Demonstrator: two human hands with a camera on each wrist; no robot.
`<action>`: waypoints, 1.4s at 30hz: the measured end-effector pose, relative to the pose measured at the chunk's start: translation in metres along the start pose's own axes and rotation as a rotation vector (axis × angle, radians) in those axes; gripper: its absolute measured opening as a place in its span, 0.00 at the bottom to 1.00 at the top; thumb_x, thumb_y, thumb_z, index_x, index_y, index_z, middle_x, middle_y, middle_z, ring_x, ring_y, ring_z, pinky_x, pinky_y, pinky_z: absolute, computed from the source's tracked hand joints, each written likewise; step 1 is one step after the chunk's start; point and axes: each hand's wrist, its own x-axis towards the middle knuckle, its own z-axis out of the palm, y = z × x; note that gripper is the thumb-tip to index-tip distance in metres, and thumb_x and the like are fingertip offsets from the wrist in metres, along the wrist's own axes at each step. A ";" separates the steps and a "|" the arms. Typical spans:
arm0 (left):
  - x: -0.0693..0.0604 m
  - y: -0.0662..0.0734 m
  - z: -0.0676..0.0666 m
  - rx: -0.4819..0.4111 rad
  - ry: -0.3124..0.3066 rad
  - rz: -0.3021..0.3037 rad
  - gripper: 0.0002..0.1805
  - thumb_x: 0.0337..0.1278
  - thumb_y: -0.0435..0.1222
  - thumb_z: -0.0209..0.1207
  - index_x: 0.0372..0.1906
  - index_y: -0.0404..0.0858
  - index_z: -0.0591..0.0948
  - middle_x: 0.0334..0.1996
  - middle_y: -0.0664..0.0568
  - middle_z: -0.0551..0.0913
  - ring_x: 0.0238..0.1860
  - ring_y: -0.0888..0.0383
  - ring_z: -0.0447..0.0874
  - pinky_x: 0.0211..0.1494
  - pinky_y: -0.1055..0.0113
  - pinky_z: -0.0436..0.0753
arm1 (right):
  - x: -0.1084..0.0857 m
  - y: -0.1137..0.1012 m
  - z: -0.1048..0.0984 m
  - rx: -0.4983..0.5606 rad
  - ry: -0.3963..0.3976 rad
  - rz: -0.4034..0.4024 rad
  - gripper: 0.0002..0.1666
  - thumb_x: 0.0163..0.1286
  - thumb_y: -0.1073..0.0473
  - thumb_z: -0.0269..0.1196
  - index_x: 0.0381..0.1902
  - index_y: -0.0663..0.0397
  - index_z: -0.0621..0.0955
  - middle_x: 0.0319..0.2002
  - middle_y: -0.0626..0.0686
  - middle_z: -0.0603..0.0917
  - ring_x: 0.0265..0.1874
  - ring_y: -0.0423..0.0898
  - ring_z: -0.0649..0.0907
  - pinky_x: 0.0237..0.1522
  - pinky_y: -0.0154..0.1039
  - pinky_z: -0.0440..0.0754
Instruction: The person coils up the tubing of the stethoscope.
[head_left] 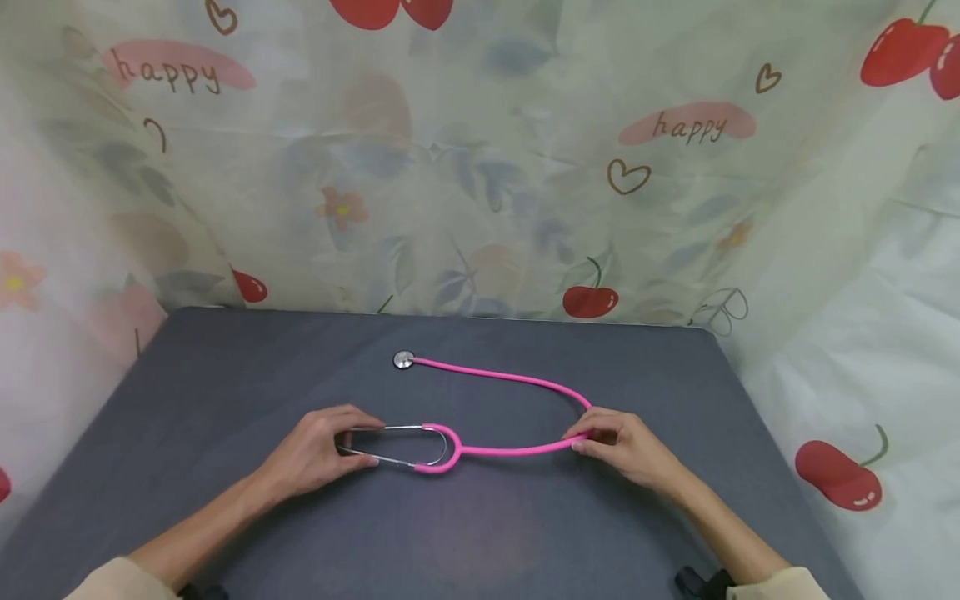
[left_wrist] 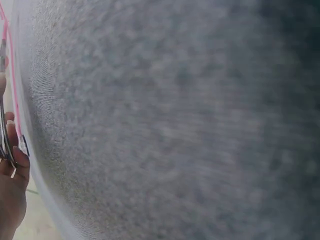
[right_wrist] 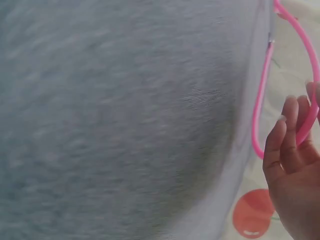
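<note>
A stethoscope with bright pink rubbery tubing and silver metal ends (head_left: pixel 517 452) is at the centre of the head view, over a flat table covered in dark grey cloth (head_left: pixel 480 542). Its round silver chest piece (head_left: pixel 403 359) is at the upper middle of the tabletop; from there the tubing runs right, bends sharply and comes back left to a pink fork with two thin, shiny metal ear tubes (head_left: pixel 401 427).

The left hand (head_left: pixel 318 450), left of centre, is partly closed, thumb on the lower ear tube and fingers at the upper one, a gap between them. The right hand (head_left: pixel 630 446), right of centre, is closed further and pinches the tubing near its bend between thumb and fingers.

Cream sleeves (head_left: pixel 780 586) show at both lower corners. A pale curtain printed with red cherries, leaves and the word "happy" (head_left: pixel 465 225) fills the upper frame.
</note>
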 end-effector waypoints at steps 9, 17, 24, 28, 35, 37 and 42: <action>0.003 0.000 0.000 -0.006 -0.056 -0.058 0.25 0.40 0.45 0.79 0.49 0.50 0.86 0.39 0.63 0.82 0.26 0.68 0.73 0.29 0.75 0.74 | 0.007 -0.005 -0.003 -0.005 0.001 -0.021 0.08 0.67 0.62 0.68 0.43 0.49 0.88 0.32 0.52 0.84 0.26 0.51 0.80 0.28 0.36 0.80; 0.008 0.005 -0.002 -0.017 -0.191 -0.149 0.24 0.47 0.46 0.76 0.52 0.49 0.84 0.41 0.64 0.84 0.28 0.68 0.74 0.32 0.72 0.75 | 0.012 0.006 0.001 -0.008 0.043 -0.005 0.09 0.66 0.62 0.68 0.42 0.45 0.87 0.29 0.52 0.83 0.25 0.52 0.83 0.30 0.43 0.83; 0.013 0.009 -0.001 -0.092 -0.263 -0.187 0.23 0.52 0.39 0.73 0.55 0.45 0.82 0.36 0.63 0.82 0.26 0.67 0.73 0.30 0.72 0.76 | 0.017 0.000 0.001 0.012 0.000 -0.004 0.11 0.70 0.62 0.64 0.48 0.52 0.86 0.34 0.60 0.85 0.30 0.57 0.84 0.35 0.44 0.84; 0.013 0.009 -0.001 -0.097 -0.243 -0.173 0.24 0.50 0.36 0.74 0.55 0.45 0.83 0.35 0.63 0.82 0.25 0.68 0.73 0.29 0.72 0.77 | 0.020 -0.003 0.000 0.055 0.006 0.008 0.13 0.70 0.62 0.64 0.50 0.58 0.86 0.32 0.56 0.87 0.30 0.57 0.86 0.38 0.43 0.85; 0.015 0.011 -0.004 -0.053 -0.199 -0.135 0.25 0.47 0.36 0.76 0.54 0.47 0.84 0.37 0.63 0.84 0.25 0.68 0.72 0.28 0.72 0.76 | 0.029 -0.002 0.006 0.120 0.059 -0.118 0.11 0.69 0.67 0.64 0.48 0.59 0.86 0.25 0.51 0.83 0.18 0.54 0.83 0.23 0.44 0.83; 0.016 0.013 -0.005 -0.034 -0.188 -0.121 0.25 0.47 0.37 0.76 0.55 0.47 0.85 0.38 0.62 0.85 0.26 0.68 0.72 0.29 0.72 0.76 | 0.033 -0.003 0.008 0.145 0.068 -0.167 0.12 0.68 0.71 0.63 0.48 0.61 0.87 0.29 0.53 0.82 0.17 0.51 0.82 0.21 0.45 0.82; 0.022 0.018 -0.008 -0.021 -0.174 -0.076 0.26 0.47 0.38 0.76 0.56 0.47 0.85 0.40 0.58 0.85 0.26 0.68 0.73 0.30 0.73 0.77 | 0.045 -0.009 0.013 0.184 0.101 -0.191 0.13 0.67 0.74 0.62 0.47 0.62 0.86 0.33 0.59 0.82 0.22 0.49 0.83 0.25 0.44 0.84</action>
